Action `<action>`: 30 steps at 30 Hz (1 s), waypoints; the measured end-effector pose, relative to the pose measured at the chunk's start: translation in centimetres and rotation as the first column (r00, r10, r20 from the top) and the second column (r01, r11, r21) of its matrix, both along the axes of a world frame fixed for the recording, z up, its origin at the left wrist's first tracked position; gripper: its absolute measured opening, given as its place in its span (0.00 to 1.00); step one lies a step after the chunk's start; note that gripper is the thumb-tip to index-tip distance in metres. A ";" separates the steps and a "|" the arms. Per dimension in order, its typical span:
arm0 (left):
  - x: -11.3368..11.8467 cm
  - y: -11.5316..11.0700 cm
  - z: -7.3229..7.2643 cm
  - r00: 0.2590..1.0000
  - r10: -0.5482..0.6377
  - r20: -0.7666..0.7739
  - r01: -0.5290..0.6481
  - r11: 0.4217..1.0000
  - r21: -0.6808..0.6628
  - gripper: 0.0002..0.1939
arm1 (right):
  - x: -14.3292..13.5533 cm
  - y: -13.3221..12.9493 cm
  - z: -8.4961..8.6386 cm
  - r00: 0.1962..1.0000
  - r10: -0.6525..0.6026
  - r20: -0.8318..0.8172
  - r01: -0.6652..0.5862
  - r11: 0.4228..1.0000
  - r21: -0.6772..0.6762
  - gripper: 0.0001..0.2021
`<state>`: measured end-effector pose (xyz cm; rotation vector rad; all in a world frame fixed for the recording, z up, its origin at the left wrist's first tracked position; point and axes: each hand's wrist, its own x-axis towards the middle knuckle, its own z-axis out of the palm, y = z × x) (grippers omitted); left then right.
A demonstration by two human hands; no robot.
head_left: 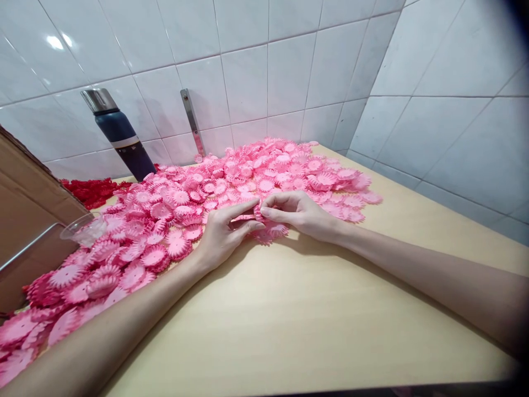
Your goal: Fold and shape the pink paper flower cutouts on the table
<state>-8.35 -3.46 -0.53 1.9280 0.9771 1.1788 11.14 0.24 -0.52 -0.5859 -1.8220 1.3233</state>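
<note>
Just in front of the big pile of pink scalloped discs point(177, 242), my two hands meet. My left hand point(225, 229) pinches a small pink piece point(257, 212) between thumb and fingers. From the right, my right hand point(297, 212) touches the same piece with its thumb and index finger pressed together. The piece is partly covered by the fingertips, so its exact shape is hard to make out. A few pink discs point(270, 231) lie on the table directly beneath the fingertips.
A dark blue bottle point(119, 135) leans by the tiled wall at the back left. Red pieces point(93, 192), a clear plastic cup point(85, 229) and a cardboard box point(33, 215) are on the left. A metal bracket point(192, 121) is on the wall behind the pale wooden table point(289, 325).
</note>
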 end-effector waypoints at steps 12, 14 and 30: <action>0.5 0.2 0.1 0.990 0.075 0.121 -0.066 0.995 -0.081 0.12 | -0.2 -0.3 -0.1 0.994 -0.063 0.084 0.060 0.997 0.042 0.14; 0.5 0.2 0.2 0.991 0.100 0.090 -0.093 0.992 -0.082 0.12 | -0.3 -0.3 -0.2 0.994 -0.077 0.077 0.074 0.997 0.037 0.15; 0.5 0.4 0.8 0.964 0.264 0.040 -0.264 0.965 -0.003 0.07 | -0.5 0.2 -0.5 0.987 -0.162 0.001 0.162 0.986 0.025 0.17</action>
